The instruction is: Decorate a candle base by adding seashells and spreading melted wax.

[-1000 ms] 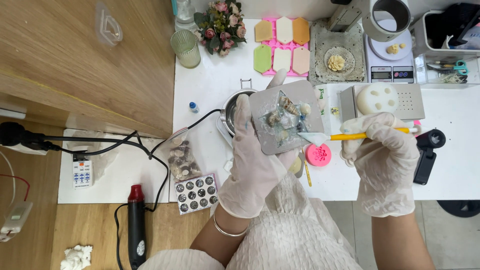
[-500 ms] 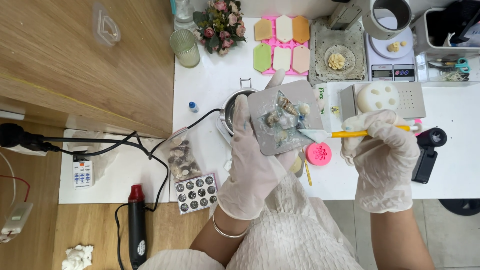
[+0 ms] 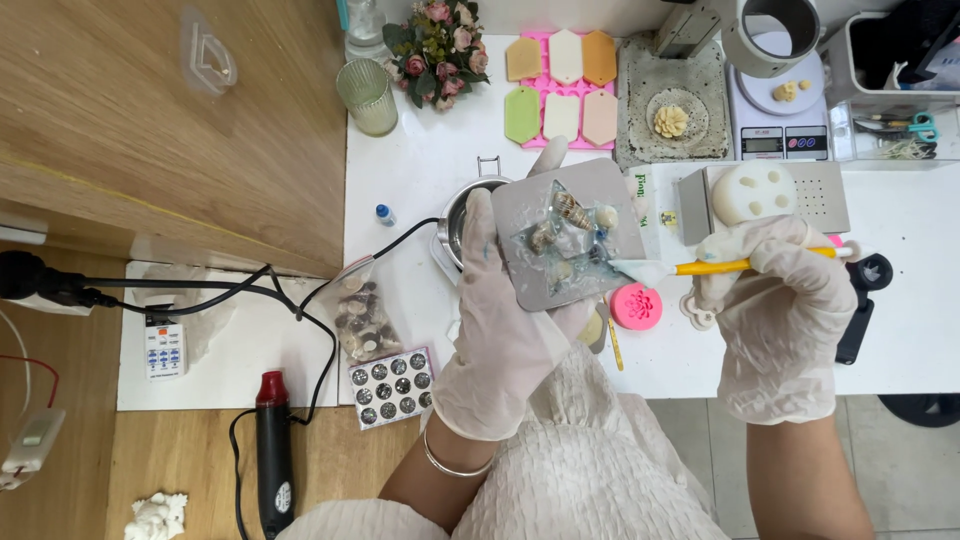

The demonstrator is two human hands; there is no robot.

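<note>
My left hand (image 3: pixel 505 330), in a translucent glove, holds a grey square slab (image 3: pixel 565 232) flat above the white table. On the slab lie small shells (image 3: pixel 572 210) set in clear glossy material. My right hand (image 3: pixel 775 300), also gloved, grips a yellow-handled spatula (image 3: pixel 735 265) whose white tip touches the slab's right edge. A round pink mould (image 3: pixel 637 306) sits on the table just below the spatula tip.
A metal pot (image 3: pixel 455 220) stands behind the slab. Further back are a pink tray of coloured bars (image 3: pixel 563 85), a stone tray with a flower shape (image 3: pixel 670 120), a scale (image 3: pixel 780 140), a flower bouquet (image 3: pixel 437 45). At left: bag of shells (image 3: pixel 365 320), dotted sheet (image 3: pixel 392 385), heat gun (image 3: pixel 272 450).
The slab and spatula have shifted only slightly; the spatula tip stays at the slab's right edge. Both hands keep their hold.
</note>
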